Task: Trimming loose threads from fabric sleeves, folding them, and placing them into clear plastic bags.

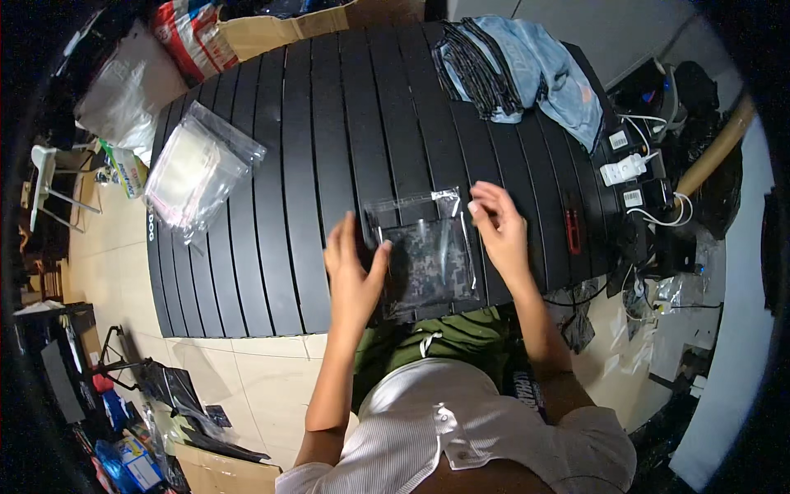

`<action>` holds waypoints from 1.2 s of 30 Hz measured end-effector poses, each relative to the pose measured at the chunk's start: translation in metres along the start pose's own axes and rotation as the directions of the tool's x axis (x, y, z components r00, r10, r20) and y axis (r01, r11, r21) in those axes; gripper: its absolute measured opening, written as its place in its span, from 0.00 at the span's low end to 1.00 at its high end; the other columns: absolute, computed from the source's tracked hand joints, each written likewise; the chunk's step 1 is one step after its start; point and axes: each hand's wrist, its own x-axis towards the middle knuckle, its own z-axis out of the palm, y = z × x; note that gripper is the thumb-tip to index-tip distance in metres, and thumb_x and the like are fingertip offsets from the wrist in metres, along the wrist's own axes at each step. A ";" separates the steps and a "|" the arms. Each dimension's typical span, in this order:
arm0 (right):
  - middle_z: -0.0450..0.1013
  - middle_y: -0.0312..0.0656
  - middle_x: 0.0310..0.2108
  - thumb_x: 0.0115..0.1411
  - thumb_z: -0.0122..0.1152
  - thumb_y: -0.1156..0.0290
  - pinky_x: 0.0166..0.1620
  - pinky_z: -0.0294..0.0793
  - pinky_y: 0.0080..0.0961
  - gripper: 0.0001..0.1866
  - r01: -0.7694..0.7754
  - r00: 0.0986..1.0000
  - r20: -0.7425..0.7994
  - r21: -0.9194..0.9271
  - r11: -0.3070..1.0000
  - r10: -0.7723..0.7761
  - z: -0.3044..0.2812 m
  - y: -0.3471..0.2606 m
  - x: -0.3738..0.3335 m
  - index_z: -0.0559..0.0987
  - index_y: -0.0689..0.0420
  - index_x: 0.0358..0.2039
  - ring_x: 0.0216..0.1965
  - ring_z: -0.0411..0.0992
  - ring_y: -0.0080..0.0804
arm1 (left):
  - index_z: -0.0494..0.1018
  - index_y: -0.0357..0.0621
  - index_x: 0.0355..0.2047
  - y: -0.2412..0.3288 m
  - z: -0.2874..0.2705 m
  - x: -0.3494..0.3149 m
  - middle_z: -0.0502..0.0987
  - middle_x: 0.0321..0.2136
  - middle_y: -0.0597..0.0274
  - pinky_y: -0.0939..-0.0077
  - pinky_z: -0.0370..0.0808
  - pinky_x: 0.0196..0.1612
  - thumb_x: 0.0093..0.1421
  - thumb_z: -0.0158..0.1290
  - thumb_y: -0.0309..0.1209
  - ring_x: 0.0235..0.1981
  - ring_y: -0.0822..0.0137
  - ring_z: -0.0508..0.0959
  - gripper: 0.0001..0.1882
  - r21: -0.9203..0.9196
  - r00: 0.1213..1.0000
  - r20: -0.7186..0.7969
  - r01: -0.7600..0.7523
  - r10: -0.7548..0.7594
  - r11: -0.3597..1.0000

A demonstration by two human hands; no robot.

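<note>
In front of me, at the near edge of the black slatted table, lies a clear plastic bag [429,262] with a flat, folded piece of grey camouflage cloth inside. My left hand [354,262] is at the bag's left side, fingers apart, with the thumb at its edge. On the other side, my right hand [499,226] hovers by the upper right corner with its fingers curved and apart. Neither hand appears to grip the bag; whether the left thumb presses on it I cannot tell.
A stack of clear plastic bags [193,173] lies at the table's left. Folded blue and dark cloth [527,70] is piled at the far right. A red tool [573,230] rests near the right edge, beside white plugs and cables [625,170]. A cardboard box [284,31] stands behind the table.
</note>
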 end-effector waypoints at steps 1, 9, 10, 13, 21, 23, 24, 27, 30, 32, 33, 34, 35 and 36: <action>0.74 0.39 0.37 0.56 0.56 0.76 0.41 0.68 0.17 0.12 0.037 0.995 -0.088 -0.049 0.998 -0.041 0.000 -0.003 -0.002 0.73 0.62 0.42 0.38 0.70 0.23 | 0.61 0.41 0.54 -0.003 -0.003 0.002 0.58 0.53 0.46 0.63 0.62 0.50 0.55 0.53 0.32 0.48 0.51 0.62 0.26 0.033 1.000 -0.013 -0.012 0.013 0.999; 0.69 0.39 0.34 0.49 0.61 0.69 0.48 0.62 0.30 0.11 0.426 0.879 0.340 -0.249 0.870 -0.334 0.020 -0.004 0.007 0.76 0.58 0.34 0.44 0.63 0.38 | 0.75 0.43 0.36 -0.004 0.002 0.032 0.75 0.34 0.60 0.72 0.63 0.43 0.52 0.55 0.31 0.38 0.61 0.66 0.10 -0.043 0.968 0.210 -0.130 0.137 0.991; 0.69 0.39 0.34 0.49 0.61 0.69 0.48 0.62 0.30 0.11 0.428 0.878 0.342 -0.248 0.869 -0.334 0.021 -0.004 0.008 0.76 0.58 0.34 0.44 0.63 0.38 | 0.76 0.43 0.34 -0.006 0.002 0.033 0.75 0.33 0.60 0.72 0.63 0.42 0.52 0.55 0.31 0.36 0.61 0.66 0.09 0.011 0.959 0.253 -0.136 0.128 0.991; 0.65 0.38 0.30 0.50 0.61 0.66 0.47 0.58 0.32 0.09 0.516 0.847 0.379 -0.414 0.750 -0.373 0.022 -0.003 0.011 0.74 0.58 0.26 0.42 0.60 0.36 | 0.76 0.41 0.29 -0.010 0.000 0.034 0.74 0.28 0.59 0.71 0.64 0.40 0.51 0.56 0.32 0.34 0.60 0.66 0.08 0.035 0.955 0.267 -0.141 0.127 0.989; 0.69 0.35 0.34 0.49 0.61 0.70 0.45 0.59 0.31 0.05 0.570 0.821 0.326 -0.458 0.682 -0.468 0.027 -0.021 0.014 0.75 0.57 0.25 0.42 0.62 0.35 | 0.73 0.37 0.32 -0.010 -0.002 0.022 0.70 0.31 0.56 0.68 0.68 0.38 0.51 0.58 0.35 0.36 0.58 0.69 0.13 -0.129 0.978 0.001 0.206 -0.208 0.970; 0.71 0.34 0.32 0.48 0.61 0.72 0.44 0.60 0.29 0.04 0.609 0.793 0.330 -0.392 0.690 -0.512 0.036 -0.029 0.018 0.77 0.56 0.27 0.40 0.64 0.34 | 0.73 0.41 0.33 -0.008 0.001 0.023 0.71 0.31 0.56 0.66 0.67 0.38 0.49 0.59 0.36 0.36 0.56 0.68 0.14 0.114 0.996 -0.014 0.094 -0.093 0.989; 0.72 0.34 0.32 0.48 0.60 0.72 0.43 0.61 0.29 0.05 0.629 0.774 0.371 -0.366 0.685 -0.512 0.042 -0.031 0.018 0.77 0.57 0.27 0.40 0.65 0.33 | 0.73 0.42 0.32 -0.010 0.005 0.023 0.71 0.31 0.57 0.67 0.67 0.38 0.49 0.59 0.38 0.36 0.57 0.68 0.14 0.193 0.999 -0.047 0.026 -0.018 0.981; 0.72 0.35 0.33 0.47 0.60 0.72 0.44 0.62 0.29 0.09 0.661 0.737 0.447 -0.322 0.677 -0.507 0.060 -0.032 0.017 0.78 0.58 0.30 0.40 0.65 0.33 | 0.73 0.43 0.31 -0.019 0.014 0.023 0.72 0.31 0.57 0.67 0.65 0.39 0.50 0.58 0.36 0.37 0.56 0.67 0.12 0.227 0.997 -0.032 -0.057 0.066 0.972; 0.72 0.35 0.33 0.47 0.60 0.72 0.44 0.62 0.29 0.10 0.683 0.719 0.458 -0.320 0.657 -0.523 0.069 -0.036 0.016 0.78 0.59 0.32 0.40 0.65 0.33 | 0.74 0.41 0.32 -0.018 0.011 0.024 0.74 0.30 0.55 0.68 0.68 0.38 0.51 0.56 0.32 0.35 0.57 0.70 0.10 0.088 1.000 0.014 0.018 -0.020 0.996; 0.72 0.36 0.33 0.46 0.60 0.73 0.44 0.63 0.29 0.10 0.687 0.715 0.458 -0.322 0.651 -0.528 0.071 -0.035 0.016 0.77 0.59 0.32 0.40 0.66 0.33 | 0.75 0.40 0.33 -0.022 0.015 0.024 0.76 0.29 0.52 0.70 0.71 0.37 0.53 0.54 0.30 0.32 0.58 0.74 0.09 -0.252 0.970 0.102 0.242 -0.223 0.937; 0.72 0.35 0.33 0.46 0.60 0.73 0.43 0.63 0.29 0.10 0.699 0.704 0.456 -0.313 0.643 -0.544 0.071 -0.035 0.017 0.77 0.59 0.32 0.39 0.66 0.33 | 0.75 0.40 0.33 -0.024 0.016 0.023 0.76 0.29 0.52 0.70 0.71 0.37 0.53 0.54 0.30 0.32 0.58 0.74 0.09 -0.253 0.969 0.101 0.243 -0.224 0.936; 0.72 0.35 0.33 0.46 0.60 0.72 0.43 0.63 0.29 0.10 0.710 0.694 0.453 -0.304 0.635 -0.560 0.072 -0.035 0.017 0.77 0.59 0.31 0.39 0.66 0.33 | 0.76 0.39 0.34 -0.025 0.015 0.023 0.76 0.29 0.51 0.71 0.72 0.36 0.53 0.54 0.30 0.30 0.59 0.76 0.10 -0.274 0.979 0.080 0.203 -0.188 0.940; 0.72 0.35 0.33 0.46 0.60 0.72 0.43 0.63 0.29 0.10 0.710 0.694 0.453 -0.304 0.635 -0.559 0.073 -0.035 0.018 0.77 0.59 0.31 0.39 0.66 0.33 | 0.76 0.39 0.35 -0.026 0.015 0.022 0.77 0.29 0.50 0.72 0.73 0.35 0.54 0.54 0.30 0.29 0.60 0.77 0.10 -0.293 0.987 0.058 0.161 -0.151 0.942; 0.72 0.35 0.33 0.45 0.60 0.72 0.43 0.64 0.29 0.10 0.731 0.675 0.455 -0.309 0.609 -0.580 0.074 -0.035 0.019 0.77 0.59 0.31 0.39 0.66 0.33 | 0.76 0.39 0.35 -0.027 0.015 0.021 0.77 0.29 0.50 0.72 0.73 0.35 0.54 0.54 0.30 0.29 0.60 0.77 0.10 -0.293 0.987 0.058 0.161 -0.150 0.942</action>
